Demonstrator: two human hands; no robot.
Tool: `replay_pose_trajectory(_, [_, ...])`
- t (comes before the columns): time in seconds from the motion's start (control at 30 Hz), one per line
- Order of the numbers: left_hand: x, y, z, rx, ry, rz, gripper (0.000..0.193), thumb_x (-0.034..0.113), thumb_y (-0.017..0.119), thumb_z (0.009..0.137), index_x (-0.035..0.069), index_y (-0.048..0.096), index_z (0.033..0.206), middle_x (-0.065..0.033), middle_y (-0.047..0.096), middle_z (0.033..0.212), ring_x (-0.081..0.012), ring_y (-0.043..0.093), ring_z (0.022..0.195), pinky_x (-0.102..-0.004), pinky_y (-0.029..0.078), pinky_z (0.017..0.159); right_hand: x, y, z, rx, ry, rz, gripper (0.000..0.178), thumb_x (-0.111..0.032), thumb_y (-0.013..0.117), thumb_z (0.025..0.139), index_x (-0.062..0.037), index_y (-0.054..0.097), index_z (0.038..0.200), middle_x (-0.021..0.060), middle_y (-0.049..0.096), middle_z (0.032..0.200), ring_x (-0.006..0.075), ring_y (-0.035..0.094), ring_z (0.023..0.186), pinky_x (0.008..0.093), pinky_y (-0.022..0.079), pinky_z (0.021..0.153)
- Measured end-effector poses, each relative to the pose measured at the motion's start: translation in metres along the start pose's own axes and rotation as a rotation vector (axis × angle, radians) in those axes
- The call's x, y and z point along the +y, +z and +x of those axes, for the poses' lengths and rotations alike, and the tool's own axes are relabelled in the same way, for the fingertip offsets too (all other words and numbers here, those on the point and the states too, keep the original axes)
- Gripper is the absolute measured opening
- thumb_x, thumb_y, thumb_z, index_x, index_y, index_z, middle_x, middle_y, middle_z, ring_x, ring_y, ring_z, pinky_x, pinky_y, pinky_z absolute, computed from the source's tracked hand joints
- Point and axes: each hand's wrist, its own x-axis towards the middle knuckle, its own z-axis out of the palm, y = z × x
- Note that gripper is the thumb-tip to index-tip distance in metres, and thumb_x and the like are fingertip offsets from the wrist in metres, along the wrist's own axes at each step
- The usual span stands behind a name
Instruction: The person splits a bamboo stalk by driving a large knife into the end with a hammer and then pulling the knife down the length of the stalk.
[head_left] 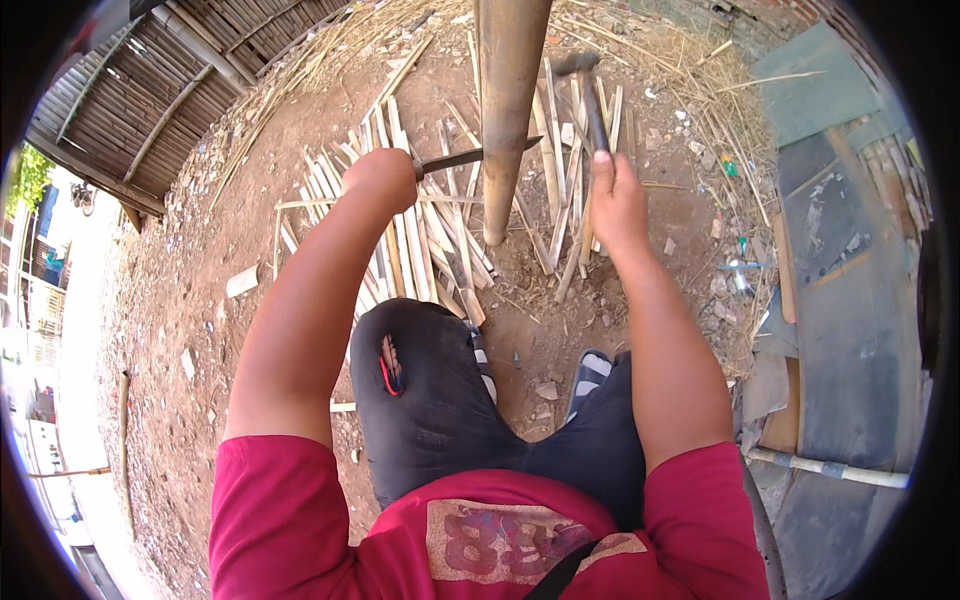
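Both clenched: left hand (pixel 380 183) on long dark steel knife (pixel 450 160), in or behind tan round bamboo pole (pixel 512 110), upper centre; right hand (pixel 620 205) on dark-headed hammer (pixel 597 115). Likely splitting; next move calls for steady knife.

Fisheye head view, facing down, lap (pixel 440 410) close, hands (pixel 620 205) farther out

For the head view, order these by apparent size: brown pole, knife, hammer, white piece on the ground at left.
1. Brown pole, clearly largest.
2. Knife and hammer: too alike to rank, handles partly covered.
3. White piece, smallest.
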Motion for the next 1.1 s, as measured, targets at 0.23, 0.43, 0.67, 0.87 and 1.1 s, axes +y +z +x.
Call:
replay_pose_trajectory(0.23, [-0.006, 0.0, 0.01, 0.005, -0.002, 0.058, 0.027, 0.017, 0.063, 0.094, 0.007, 0.076, 0.115, -0.0153, 0.075, 0.117, -0.0331, 0.073, 0.107, -0.0424, 0.059, 0.09, 0.069, 0.032, -0.027, -0.527, 0.146, -0.549, 0.057, -0.046, 0.036, 0.112, 0.0026, 0.065, 0.118, 0.0267, 0.069, 0.117, 0.0423, 0.069, 0.108, 0.0543, 0.052, 0.096])
replay_pose_trajectory(0.43, [-0.008, 0.001, 0.01, -0.026, -0.031, 0.007, 0.028, 0.016, 0.064, 0.093, 0.009, 0.076, 0.117, -0.0155, 0.075, 0.117, -0.0329, 0.073, 0.109, -0.0422, 0.059, 0.09, 0.055, 0.013, 0.003, -0.261, 0.27, -0.157, 0.055, -0.045, 0.037, 0.111, 0.002, 0.067, 0.107, 0.0244, 0.071, 0.094, 0.0444, 0.069, 0.089, 0.0555, 0.052, 0.082])
replay_pose_trajectory(0.67, [-0.013, -0.001, 0.006, -0.038, -0.019, 0.017, 0.029, 0.014, 0.062, 0.093, 0.008, 0.076, 0.117, -0.0161, 0.075, 0.117, -0.0326, 0.073, 0.108, -0.0417, 0.059, 0.09, -0.003, -0.028, 0.012, 0.106, -0.035, 0.033, 0.051, -0.044, 0.041, 0.111, 0.0006, 0.063, 0.102, 0.0111, 0.063, 0.073, 0.0288, 0.064, 0.066, 0.0445, 0.051, 0.064])
replay_pose_trajectory(0.87, [-0.01, -0.006, 0.001, -0.022, -0.024, 0.028, 0.027, 0.014, 0.061, 0.093, 0.008, 0.076, 0.115, -0.0166, 0.075, 0.115, -0.0336, 0.073, 0.106, -0.0431, 0.059, 0.089, 0.017, 0.024, 0.001, -0.162, 0.01, -0.107, 0.05, -0.044, 0.042, 0.111, 0.0008, 0.063, 0.104, 0.0136, 0.064, 0.076, 0.0301, 0.064, 0.068, 0.0445, 0.05, 0.065])
replay_pose_trajectory(1.1, [-0.019, -0.005, -0.003, -0.05, -0.025, 0.036, 0.028, 0.023, 0.064, 0.093, 0.013, 0.077, 0.116, -0.013, 0.076, 0.114, -0.0309, 0.072, 0.107, -0.043, 0.059, 0.09, -0.01, 0.006, 0.007, -0.163, 0.169, 0.133, 0.048, -0.043, 0.045, 0.111, 0.0008, 0.063, 0.118, 0.0076, 0.065, 0.08, 0.0186, 0.062, 0.068, 0.0375, 0.05, 0.065])
